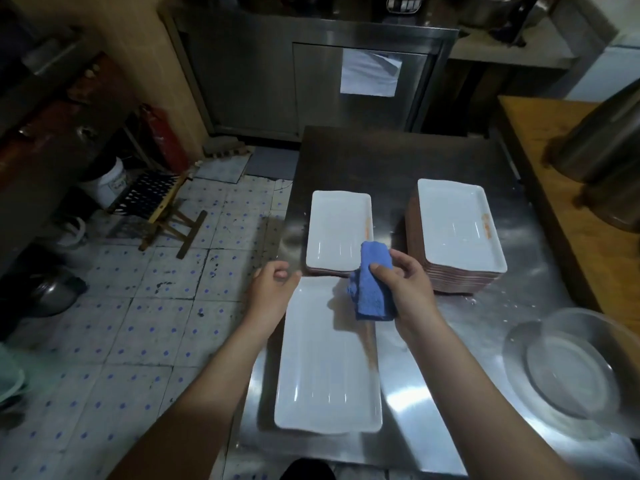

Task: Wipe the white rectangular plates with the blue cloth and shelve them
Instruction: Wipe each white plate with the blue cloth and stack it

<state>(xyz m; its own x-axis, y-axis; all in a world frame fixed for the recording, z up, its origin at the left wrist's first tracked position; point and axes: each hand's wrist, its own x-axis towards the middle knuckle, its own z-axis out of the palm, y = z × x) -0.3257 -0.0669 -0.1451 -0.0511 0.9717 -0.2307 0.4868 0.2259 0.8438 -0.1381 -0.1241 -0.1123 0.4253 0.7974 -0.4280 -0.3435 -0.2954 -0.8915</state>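
One white plate (pixel 322 368) — right hand (pixel 405 289) grips blue cloth (pixel 372 292) over it; left hand (pixel 272 285) curled at its corner, hold unclear.

Steel table (pixel 467 327), blue-dotted tile floor (pixel 138 317), dim light

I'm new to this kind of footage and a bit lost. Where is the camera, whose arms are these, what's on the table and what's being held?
There is no machine here. These are a person's two bare arms, filmed by one wide-angle camera worn on their head and looking down. On the steel table, a single white plate lies nearest the person. Beyond it is a low stack of such plates, with a taller stack to the right and a glass bowl at the near right. The right hand holds a folded blue cloth over the plate. The left hand seems to grip its far left corner.
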